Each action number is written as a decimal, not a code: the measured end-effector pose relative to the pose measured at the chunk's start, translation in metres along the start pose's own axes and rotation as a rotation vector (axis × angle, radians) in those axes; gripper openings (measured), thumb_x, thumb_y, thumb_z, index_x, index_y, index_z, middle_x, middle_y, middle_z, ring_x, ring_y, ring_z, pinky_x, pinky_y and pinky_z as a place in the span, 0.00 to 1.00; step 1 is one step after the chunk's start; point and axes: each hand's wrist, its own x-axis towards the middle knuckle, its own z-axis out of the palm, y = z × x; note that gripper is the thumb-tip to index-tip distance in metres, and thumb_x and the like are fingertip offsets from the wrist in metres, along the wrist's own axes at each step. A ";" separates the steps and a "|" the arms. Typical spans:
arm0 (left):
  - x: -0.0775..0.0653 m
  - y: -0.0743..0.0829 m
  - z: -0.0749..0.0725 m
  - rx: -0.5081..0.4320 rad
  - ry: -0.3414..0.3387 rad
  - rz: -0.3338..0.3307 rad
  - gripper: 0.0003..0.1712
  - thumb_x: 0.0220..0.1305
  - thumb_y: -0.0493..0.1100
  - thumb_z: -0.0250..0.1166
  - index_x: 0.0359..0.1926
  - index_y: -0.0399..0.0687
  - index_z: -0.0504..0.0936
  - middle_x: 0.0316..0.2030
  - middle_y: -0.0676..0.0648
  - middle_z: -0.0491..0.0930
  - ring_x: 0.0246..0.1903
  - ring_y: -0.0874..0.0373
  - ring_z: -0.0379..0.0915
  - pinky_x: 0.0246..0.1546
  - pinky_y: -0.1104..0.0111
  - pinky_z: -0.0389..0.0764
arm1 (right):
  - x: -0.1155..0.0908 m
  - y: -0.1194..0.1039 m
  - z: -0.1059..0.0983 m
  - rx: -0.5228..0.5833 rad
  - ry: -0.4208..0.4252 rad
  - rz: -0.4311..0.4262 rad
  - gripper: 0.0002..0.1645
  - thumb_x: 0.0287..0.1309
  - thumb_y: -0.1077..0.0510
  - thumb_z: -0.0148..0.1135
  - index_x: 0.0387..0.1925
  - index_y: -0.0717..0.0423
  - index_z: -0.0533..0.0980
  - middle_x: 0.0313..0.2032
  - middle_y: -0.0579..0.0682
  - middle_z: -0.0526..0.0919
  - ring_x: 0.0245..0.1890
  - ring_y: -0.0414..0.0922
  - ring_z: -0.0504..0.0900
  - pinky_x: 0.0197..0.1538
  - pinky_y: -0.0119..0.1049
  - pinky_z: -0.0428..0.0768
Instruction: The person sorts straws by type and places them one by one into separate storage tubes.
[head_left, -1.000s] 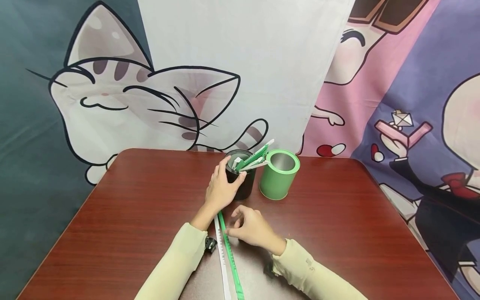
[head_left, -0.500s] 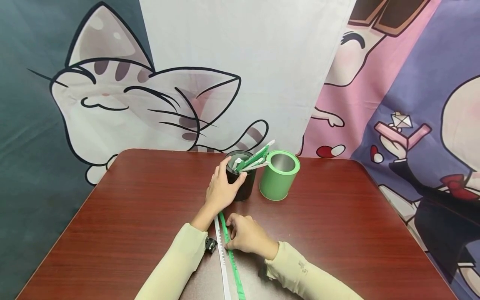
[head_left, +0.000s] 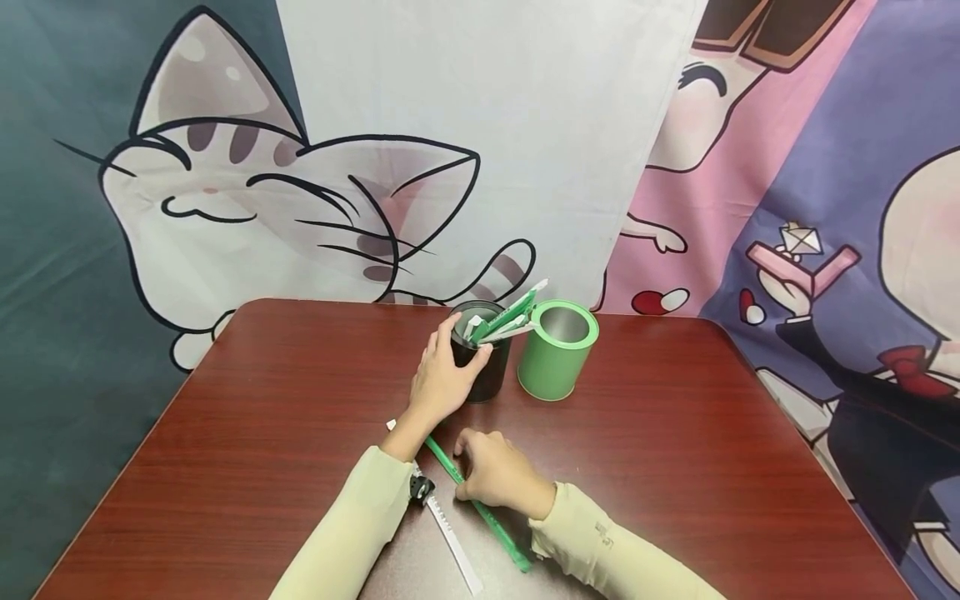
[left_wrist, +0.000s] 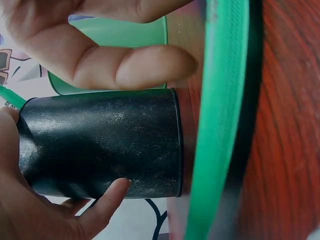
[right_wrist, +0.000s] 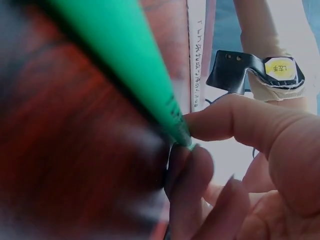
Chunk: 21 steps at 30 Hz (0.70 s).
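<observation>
My left hand (head_left: 441, 379) grips the side of a black cup (head_left: 489, 379), fingers and thumb spread round its wall near the rim. Green and white paper-wrapped straws (head_left: 512, 317) lean out of that cup. Below it, my right hand (head_left: 504, 475) pinches a long green wrapped straw (head_left: 498, 531) between thumb and fingertips, low over the table. In the right wrist view, the thumb and forefinger meet at the printed part of this green straw (right_wrist: 135, 60). A white wrapped straw (head_left: 452, 542) with printed characters lies slanting under my left wrist, partly hidden by it.
A green can (head_left: 553, 367) with a wide rim stands upright just right of the black cup. The reddish wooden table (head_left: 300, 392) ends against a cartoon-printed cloth (head_left: 487, 100). A black camera mount (head_left: 422, 489) sits on my left wrist.
Both loose straws have turned, their near ends swinging right and their far ends left. My right hand has come slightly nearer and pinches the green straw. The left hand stays on the cup.
</observation>
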 end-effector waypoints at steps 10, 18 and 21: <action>0.000 0.001 -0.001 -0.028 -0.001 -0.003 0.45 0.60 0.76 0.56 0.74 0.75 0.53 0.65 0.48 0.67 0.60 0.45 0.67 0.50 0.44 0.72 | -0.004 0.002 -0.002 0.009 -0.006 -0.003 0.23 0.29 0.58 0.80 0.32 0.47 0.78 0.18 0.34 0.72 0.20 0.35 0.71 0.29 0.35 0.72; -0.008 0.002 -0.002 -0.068 0.061 0.014 0.51 0.60 0.76 0.56 0.77 0.73 0.44 0.73 0.47 0.54 0.67 0.45 0.58 0.54 0.42 0.70 | -0.008 0.006 -0.005 0.049 -0.009 -0.005 0.21 0.30 0.60 0.78 0.31 0.49 0.77 0.19 0.35 0.74 0.18 0.33 0.71 0.27 0.34 0.71; -0.016 0.006 -0.003 -0.041 0.166 0.055 0.50 0.60 0.71 0.60 0.77 0.66 0.49 0.71 0.48 0.54 0.65 0.47 0.60 0.52 0.46 0.71 | -0.011 0.008 -0.009 0.057 -0.016 0.007 0.21 0.31 0.61 0.77 0.32 0.49 0.78 0.20 0.36 0.75 0.18 0.34 0.71 0.26 0.34 0.71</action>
